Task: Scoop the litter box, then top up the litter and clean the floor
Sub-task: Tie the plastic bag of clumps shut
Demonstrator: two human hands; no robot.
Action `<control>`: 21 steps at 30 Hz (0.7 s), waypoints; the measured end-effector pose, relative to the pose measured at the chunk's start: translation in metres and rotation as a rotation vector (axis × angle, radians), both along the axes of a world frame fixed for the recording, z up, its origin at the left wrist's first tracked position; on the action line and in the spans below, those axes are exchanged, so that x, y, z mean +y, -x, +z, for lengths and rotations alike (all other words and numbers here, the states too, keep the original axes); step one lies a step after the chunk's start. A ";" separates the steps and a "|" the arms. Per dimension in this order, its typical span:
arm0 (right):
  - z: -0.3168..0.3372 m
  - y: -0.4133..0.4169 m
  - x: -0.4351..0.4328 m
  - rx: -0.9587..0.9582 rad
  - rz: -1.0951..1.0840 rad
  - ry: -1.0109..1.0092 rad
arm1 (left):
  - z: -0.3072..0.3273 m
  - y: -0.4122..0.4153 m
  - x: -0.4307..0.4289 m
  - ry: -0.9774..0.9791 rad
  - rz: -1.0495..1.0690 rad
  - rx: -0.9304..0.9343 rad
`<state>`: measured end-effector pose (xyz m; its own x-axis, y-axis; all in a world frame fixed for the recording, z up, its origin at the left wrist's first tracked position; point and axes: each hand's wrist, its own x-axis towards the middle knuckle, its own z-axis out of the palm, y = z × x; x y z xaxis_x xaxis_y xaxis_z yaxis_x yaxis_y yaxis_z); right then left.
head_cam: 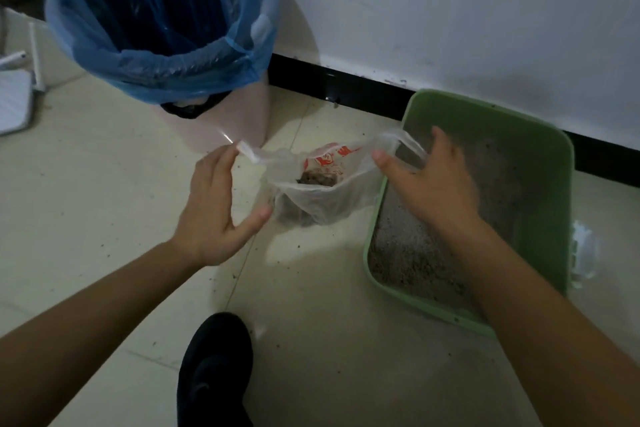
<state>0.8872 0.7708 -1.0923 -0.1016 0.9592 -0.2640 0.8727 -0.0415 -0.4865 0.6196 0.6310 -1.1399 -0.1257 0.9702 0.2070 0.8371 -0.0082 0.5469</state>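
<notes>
Between the two hands: a thin, see-through plastic bag (pixel 322 198) with red print, crinkled and soft, its mouth pulled wide open.
Bag contents: dark, lumpy clumps (pixel 317 179) heaped in the bottom, showing through the film.
Bag position: low over the tiles, just left of the litter box and in front of the bin; whether its bottom touches the floor I cannot tell.
Left hand (pixel 211 208): grasps the bag's left handle strip at the fingertips, thumb spread well apart below.
Right hand (pixel 436 180): grasps the right handle loop, which passes behind the thumb, while the fingers reach out over the box.
Litter box (pixel 550 218): a green plastic tray with rounded corners and a smooth rim, set against the wall.
Litter (pixel 408 246): grey, grainy and uneven, darker and coarser toward the near end.
White plastic piece (pixel 583 253): just beside the box's right wall, too unclear to name.
Bin (pixel 228 114): pale pink and round, lined with a glossy, wrinkled blue bag (pixel 156 28) folded over its rim.
Floor (pixel 104 184): cream glazed tiles, speckled with stray grains.
Shoe (pixel 214 367): black, on the tiles at the near edge.
Wall (pixel 450 10): white and scuffed, with a shiny black skirting (pixel 363 90).
</notes>
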 end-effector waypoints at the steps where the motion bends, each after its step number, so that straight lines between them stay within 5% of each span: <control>1: -0.003 -0.003 0.003 -0.019 0.002 0.070 | -0.001 0.002 0.001 0.011 -0.059 0.092; 4: -0.008 -0.001 0.010 0.362 -0.023 0.195 | 0.004 -0.007 0.012 0.064 -0.019 0.062; 7: -0.008 0.012 0.017 0.755 -0.072 0.049 | 0.023 -0.028 0.038 0.084 0.101 -0.252; 9: -0.012 0.023 0.021 0.911 -0.105 -0.028 | 0.033 -0.035 0.058 0.054 0.110 -0.291; 11: -0.018 0.032 0.027 0.902 -0.187 0.030 | 0.039 -0.040 0.075 0.008 0.098 -0.405; 15: -0.037 0.041 0.040 0.586 -0.250 0.193 | 0.044 -0.046 0.094 0.032 0.240 -0.931; 18: -0.044 0.045 0.047 0.502 -0.209 0.136 | 0.030 -0.040 0.091 0.061 0.269 -0.879; 21: -0.049 0.048 0.053 0.455 -0.210 0.049 | 0.015 -0.036 0.077 0.069 0.084 -0.457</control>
<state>0.8389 0.8233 -1.1409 -0.0229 0.9587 -0.2835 0.5425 -0.2263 -0.8090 0.6555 0.7082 -1.1252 -0.2682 0.9622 0.0478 0.5062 0.0986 0.8567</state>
